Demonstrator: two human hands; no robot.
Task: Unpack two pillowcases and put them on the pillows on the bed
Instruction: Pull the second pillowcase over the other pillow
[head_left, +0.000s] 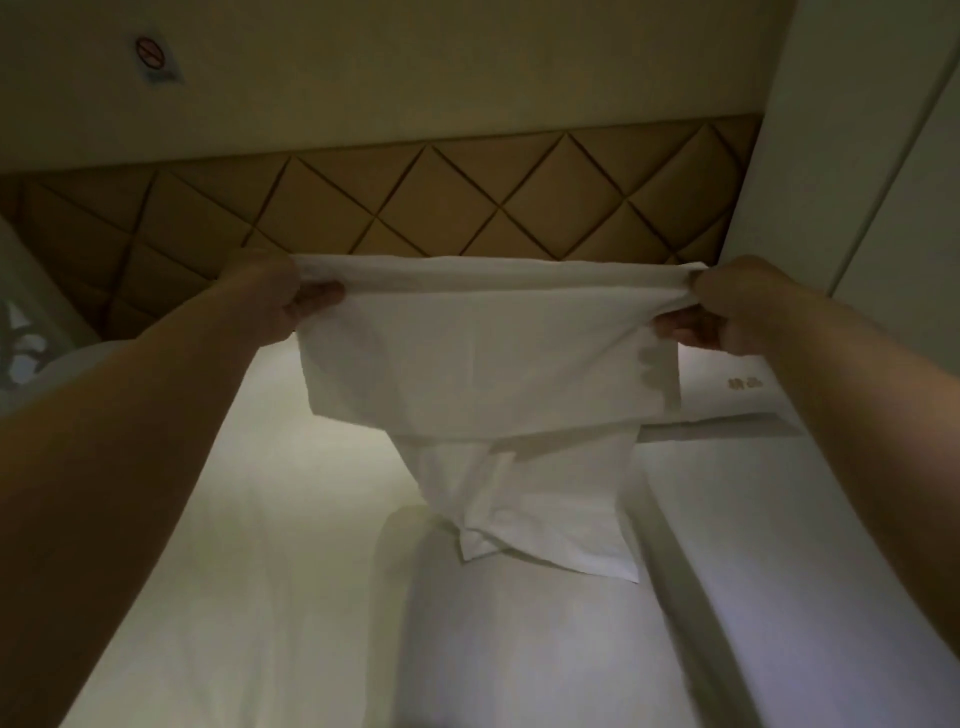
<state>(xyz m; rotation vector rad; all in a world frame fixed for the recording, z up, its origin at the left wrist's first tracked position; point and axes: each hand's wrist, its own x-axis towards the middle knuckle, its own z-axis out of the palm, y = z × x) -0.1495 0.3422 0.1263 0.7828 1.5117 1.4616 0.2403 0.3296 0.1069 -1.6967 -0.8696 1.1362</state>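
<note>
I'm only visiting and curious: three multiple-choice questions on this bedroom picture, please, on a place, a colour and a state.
1. Where is the white fabric pillowcase? A on the floor; B held up over the white bed; C in a drawer.
2. What colour is the diamond-quilted padded headboard? A brown; B blue; C green.
3. What are the left hand and right hand doing? A hanging idle; B clapping; C gripping the pillowcase.
Answers: B, it hangs between both hands above the bed; A, its panels are tan-brown; C, fingers curl round its top corners.
</note>
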